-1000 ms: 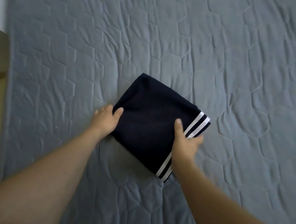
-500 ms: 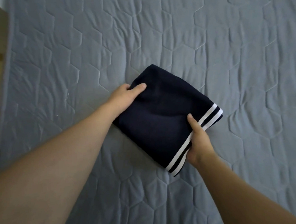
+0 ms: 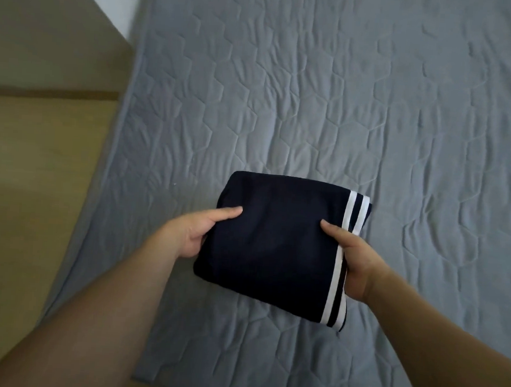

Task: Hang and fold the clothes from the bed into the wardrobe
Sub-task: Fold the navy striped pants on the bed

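head view: left hand [image 3: 192, 234] and right hand [image 3: 354, 260] grip folded navy garment [image 3: 271, 249].

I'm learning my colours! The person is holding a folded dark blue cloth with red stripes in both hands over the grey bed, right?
Nearly. The stripes are white, not red; the head view shows them along the right edge of the folded dark blue cloth. The rest holds: the left hand and the right hand both grip it over the grey bed.
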Tool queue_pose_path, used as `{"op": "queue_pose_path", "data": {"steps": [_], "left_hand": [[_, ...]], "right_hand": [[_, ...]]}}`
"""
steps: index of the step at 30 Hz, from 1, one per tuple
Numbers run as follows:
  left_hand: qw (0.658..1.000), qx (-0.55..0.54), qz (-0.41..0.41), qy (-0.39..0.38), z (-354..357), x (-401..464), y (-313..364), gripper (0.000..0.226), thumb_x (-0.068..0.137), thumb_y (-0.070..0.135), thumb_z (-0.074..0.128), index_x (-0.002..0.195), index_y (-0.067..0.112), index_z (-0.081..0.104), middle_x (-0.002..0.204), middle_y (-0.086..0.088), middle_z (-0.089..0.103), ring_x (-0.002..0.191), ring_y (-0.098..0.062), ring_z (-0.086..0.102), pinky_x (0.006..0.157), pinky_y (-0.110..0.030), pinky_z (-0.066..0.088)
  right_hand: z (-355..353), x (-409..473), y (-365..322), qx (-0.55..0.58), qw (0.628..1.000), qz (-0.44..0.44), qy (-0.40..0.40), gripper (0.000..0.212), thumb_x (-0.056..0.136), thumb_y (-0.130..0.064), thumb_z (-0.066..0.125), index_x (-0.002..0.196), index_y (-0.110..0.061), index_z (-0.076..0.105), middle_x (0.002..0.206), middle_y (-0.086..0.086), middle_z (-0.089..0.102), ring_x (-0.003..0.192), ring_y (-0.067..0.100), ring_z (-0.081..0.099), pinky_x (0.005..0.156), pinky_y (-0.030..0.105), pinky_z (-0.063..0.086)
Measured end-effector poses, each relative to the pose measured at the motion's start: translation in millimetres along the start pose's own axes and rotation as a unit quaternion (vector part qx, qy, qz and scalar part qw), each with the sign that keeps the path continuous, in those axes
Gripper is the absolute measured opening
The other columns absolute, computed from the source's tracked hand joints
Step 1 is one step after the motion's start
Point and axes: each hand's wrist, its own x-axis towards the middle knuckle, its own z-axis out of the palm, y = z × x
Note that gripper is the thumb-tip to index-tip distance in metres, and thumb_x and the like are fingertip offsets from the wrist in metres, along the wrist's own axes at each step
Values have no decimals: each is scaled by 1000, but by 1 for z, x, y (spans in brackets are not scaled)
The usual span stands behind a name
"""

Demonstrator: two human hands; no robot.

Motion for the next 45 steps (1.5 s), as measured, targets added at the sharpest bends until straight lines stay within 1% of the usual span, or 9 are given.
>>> {"op": "queue_pose_path", "data": {"steps": [3, 12, 18, 24, 27, 31, 34, 40, 45], "left_hand": [[998, -43, 6, 45, -13, -70, -15, 62, 59, 46, 84, 112, 19, 70, 108, -5, 73, 94, -22, 72, 72, -32, 55], [955, -212, 78, 191, -69, -377, -70, 55, 68, 50, 81, 111, 17, 71, 104, -6, 74, 98, -27, 69, 84, -38, 53], [901, -318, 129, 266, -156, -580, -130, 51, 74, 42, 80, 113, 12, 69, 112, -9, 71, 104, -29, 66, 91, -41, 51], [833, -373, 215, 349, -273, -741, -193, 39, 78, 41, 76, 105, 14, 72, 97, -7, 75, 94, -28, 70, 75, -38, 53], [782, -399, 264, 400, -331, -803, -211, 37, 84, 42, 65, 109, 16, 71, 100, -6, 75, 98, -27, 69, 77, -39, 51], [726, -412, 319, 448, -409, -871, -221, 31, 88, 31, 57, 114, 17, 68, 101, -6, 75, 95, -27, 70, 78, -41, 52], [702, -407, 353, 466, -472, -910, -222, 27, 91, 23, 56, 116, 19, 65, 97, -3, 75, 94, -25, 70, 74, -39, 52], [662, -427, 349, 508, -600, -974, -219, 29, 92, 31, 60, 113, 12, 67, 100, -7, 75, 100, -28, 67, 84, -42, 51], [631, -447, 330, 541, -715, -1028, -227, 28, 91, 32, 59, 106, 12, 72, 95, -10, 75, 93, -29, 69, 73, -39, 53]], "right_hand": [[46, -40, 3, -66, 998, 8, -1, 35, 70, -33, 79, 97, -12, 74, 98, 15, 73, 82, 33, 72, 55, 44, 57], [252, -228, 25, -302, 951, 15, -65, 42, 75, -39, 75, 105, -10, 67, 90, 14, 74, 75, 32, 72, 50, 40, 57], [430, -339, 97, -387, 912, -31, -131, 38, 79, -34, 67, 109, -12, 64, 87, 14, 74, 71, 30, 72, 51, 38, 56], [612, -406, 182, -432, 870, -83, -223, 35, 86, -22, 50, 116, -9, 63, 93, 14, 74, 73, 29, 72, 61, 35, 53], [701, -428, 220, -481, 832, -104, -257, 34, 93, -29, 52, 119, -9, 61, 97, 14, 74, 85, 30, 71, 65, 37, 51], [812, -445, 260, -515, 792, -115, -306, 34, 97, -37, 50, 114, -10, 63, 86, 10, 75, 71, 25, 73, 56, 31, 53], [896, -445, 287, -529, 767, -132, -337, 33, 96, -35, 51, 113, -8, 63, 86, 11, 75, 71, 26, 73, 52, 30, 55], [1059, -444, 339, -547, 726, -142, -393, 27, 95, -32, 53, 107, -10, 63, 82, 11, 75, 72, 26, 73, 56, 31, 54], [1199, -447, 396, -558, 685, -148, -445, 21, 96, -26, 50, 88, -10, 62, 64, 7, 72, 52, 18, 69, 39, 23, 49]]}}
